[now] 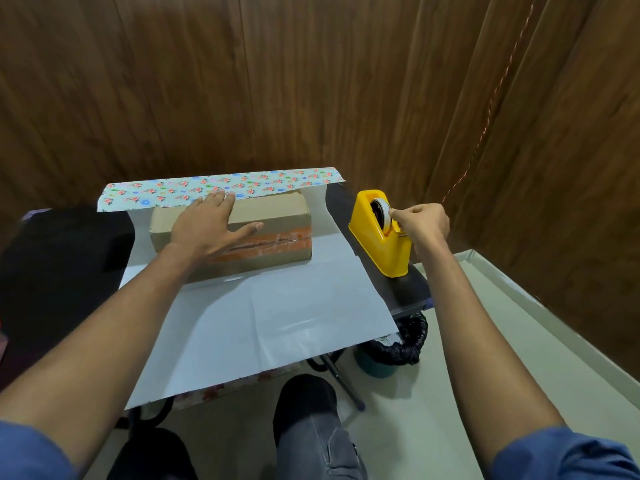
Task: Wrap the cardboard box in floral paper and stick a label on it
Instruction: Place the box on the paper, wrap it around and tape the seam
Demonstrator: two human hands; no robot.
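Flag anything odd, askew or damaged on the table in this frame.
Two things. The cardboard box has a wrinkled, torn-looking orange tape strip along its top. The floral paper lies skewed, its near edge overhanging the table. Otherwise normal: left hand presses the box, right hand pulls tape at the yellow dispenser.

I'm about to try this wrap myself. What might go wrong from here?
The left hand alone pins the floral paper flap on the cardboard box; it may spring back. The right hand pulling tape could tip the tape dispenser, which stands near the table edge.
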